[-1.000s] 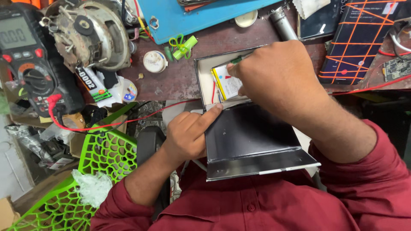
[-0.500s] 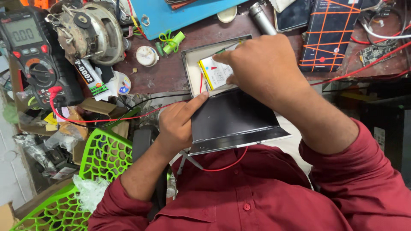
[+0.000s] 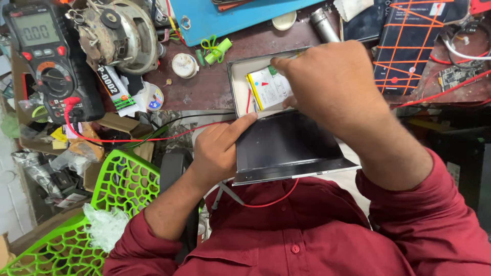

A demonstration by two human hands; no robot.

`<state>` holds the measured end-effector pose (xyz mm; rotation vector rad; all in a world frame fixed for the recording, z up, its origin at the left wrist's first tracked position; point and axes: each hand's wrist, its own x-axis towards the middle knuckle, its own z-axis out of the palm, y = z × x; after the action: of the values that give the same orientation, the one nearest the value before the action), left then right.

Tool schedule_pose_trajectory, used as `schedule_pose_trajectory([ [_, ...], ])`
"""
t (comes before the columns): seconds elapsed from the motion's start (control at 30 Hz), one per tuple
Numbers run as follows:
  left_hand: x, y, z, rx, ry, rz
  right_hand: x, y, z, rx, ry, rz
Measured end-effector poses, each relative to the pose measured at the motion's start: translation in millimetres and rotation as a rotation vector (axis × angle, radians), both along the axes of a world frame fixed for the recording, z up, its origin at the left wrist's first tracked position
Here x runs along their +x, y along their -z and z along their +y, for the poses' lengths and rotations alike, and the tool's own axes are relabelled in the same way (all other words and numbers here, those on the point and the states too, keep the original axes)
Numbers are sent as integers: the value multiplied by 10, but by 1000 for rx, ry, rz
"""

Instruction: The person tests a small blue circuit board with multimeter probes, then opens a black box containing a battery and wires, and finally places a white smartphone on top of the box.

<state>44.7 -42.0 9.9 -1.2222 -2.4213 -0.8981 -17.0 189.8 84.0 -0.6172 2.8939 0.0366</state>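
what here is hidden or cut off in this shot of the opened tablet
Head view only:
- Right hand covers the tablet shell's right half and its own fingertips.
- Flat battery: right end under that hand.
- Lifted screen panel: left edge under the left hand.
- Multimeter: cut by the frame's top-left corner.

The right hand (image 3: 332, 82) hides much of the flat battery (image 3: 268, 88).
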Motion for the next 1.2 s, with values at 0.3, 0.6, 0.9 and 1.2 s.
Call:
schedule_pose_trajectory([
  [0.3,-95,58,-64,20,29,-74,-139,225,-60,-61,-8,-41],
  [0.6,-201,79,-99,53,76,-103,-171,284,-115,-56,-61,49],
  [0.9,-164,115,-76,47,60,-70,-325,314,95,-140,-27,1],
  [1.2,-163,98,-44,32,53,-24,-151,259,51,-193,-41,146],
])
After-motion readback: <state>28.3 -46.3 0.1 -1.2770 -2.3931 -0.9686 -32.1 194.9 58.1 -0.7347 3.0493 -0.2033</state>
